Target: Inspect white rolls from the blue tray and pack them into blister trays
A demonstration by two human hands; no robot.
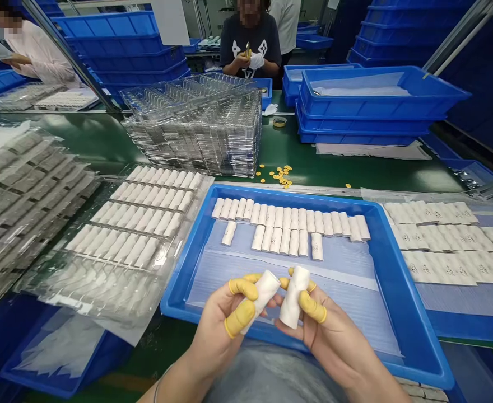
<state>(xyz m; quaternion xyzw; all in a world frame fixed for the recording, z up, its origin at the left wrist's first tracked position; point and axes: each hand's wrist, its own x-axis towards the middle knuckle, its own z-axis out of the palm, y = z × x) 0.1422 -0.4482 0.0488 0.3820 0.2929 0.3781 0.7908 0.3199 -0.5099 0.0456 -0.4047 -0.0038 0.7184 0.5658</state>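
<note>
Nearest me, lower centre of the frame, left hand (pixel 218 318) pinches one white roll (pixel 265 290), right hand (pixel 327 331) a second white roll (pixel 295 296), fingers (pixel 238 319) closed around each. I'd guess them light, soft-surfaced; I'd hold mid-barrel, sparing the ends.

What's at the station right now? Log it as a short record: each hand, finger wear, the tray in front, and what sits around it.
Left hand: holds a white cylinder, tilted
Right hand: holds a second white cylinder, closer to upright in the picture
Finger wear: yellow covers on fingers of both hands
Blue tray: below the hands; rows of cylinders toward its far side
Left of it: clear plastic tray with cylinders in rows
Right of it: marked cylinders
Beyond it: scattered yellow discs, stacked clear trays
</note>
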